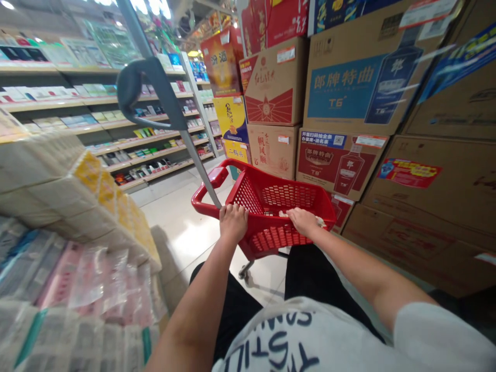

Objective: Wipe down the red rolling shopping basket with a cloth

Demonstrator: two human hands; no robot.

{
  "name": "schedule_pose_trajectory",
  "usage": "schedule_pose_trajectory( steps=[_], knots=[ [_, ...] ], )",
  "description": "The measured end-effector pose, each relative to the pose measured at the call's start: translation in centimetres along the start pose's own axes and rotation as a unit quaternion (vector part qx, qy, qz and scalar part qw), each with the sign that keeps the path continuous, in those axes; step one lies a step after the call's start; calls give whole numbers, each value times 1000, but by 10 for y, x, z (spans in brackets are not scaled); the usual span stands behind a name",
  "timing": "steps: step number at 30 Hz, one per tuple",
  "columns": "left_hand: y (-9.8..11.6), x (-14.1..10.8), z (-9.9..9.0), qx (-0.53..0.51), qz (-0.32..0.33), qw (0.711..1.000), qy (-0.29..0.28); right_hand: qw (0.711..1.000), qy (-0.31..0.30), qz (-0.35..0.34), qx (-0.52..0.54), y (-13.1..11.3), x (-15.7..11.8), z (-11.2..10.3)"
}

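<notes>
A red plastic shopping cart (279, 240) with perforated sides stands right in front of me. My left hand (233, 222) is closed over its near rim, beside the foot of a grey pole. That pole rises up and leftward to a grey looped handle (163, 95). Farther right on the same rim, my right hand (303, 221) is also closed, fingers curled over the edge. A small crumpled white thing (283, 214) shows at its fingertips; its kind is unclear. The basket's bottom is mostly hidden by the near wall. A caster wheel (245, 270) shows beneath.
Stacked cardboard cartons (344, 82) rise close along the right and ahead. At left stand piles of plastic-wrapped packs (89, 279), blurred. Shelves of small boxed goods (155, 119) line the back left. Between them runs a pale tiled floor (182, 217).
</notes>
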State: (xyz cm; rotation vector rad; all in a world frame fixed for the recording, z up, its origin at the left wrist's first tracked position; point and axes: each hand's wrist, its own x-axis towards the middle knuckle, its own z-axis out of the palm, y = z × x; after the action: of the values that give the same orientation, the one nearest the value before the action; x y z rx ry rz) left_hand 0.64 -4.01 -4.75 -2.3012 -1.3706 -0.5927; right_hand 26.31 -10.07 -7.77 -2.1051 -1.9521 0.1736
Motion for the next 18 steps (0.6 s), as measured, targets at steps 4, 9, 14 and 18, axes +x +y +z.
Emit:
schedule_pose_trajectory(
  steps=[4, 9, 14, 18],
  knots=[
    [7, 3, 1, -6, -22, 1000, 7, 999, 32, 25, 22, -45, 13, 11],
    [4, 1, -2, -27, -9, 1000, -5, 988, 105, -70, 85, -113, 15, 38],
    [1, -1, -2, -33, -5, 999, -13, 978, 112, -173, 23, -49, -5, 47],
    [7, 0, 2, -11, -18, 1000, -1, 987, 153, -40, 14, -11, -15, 51]
  ],
)
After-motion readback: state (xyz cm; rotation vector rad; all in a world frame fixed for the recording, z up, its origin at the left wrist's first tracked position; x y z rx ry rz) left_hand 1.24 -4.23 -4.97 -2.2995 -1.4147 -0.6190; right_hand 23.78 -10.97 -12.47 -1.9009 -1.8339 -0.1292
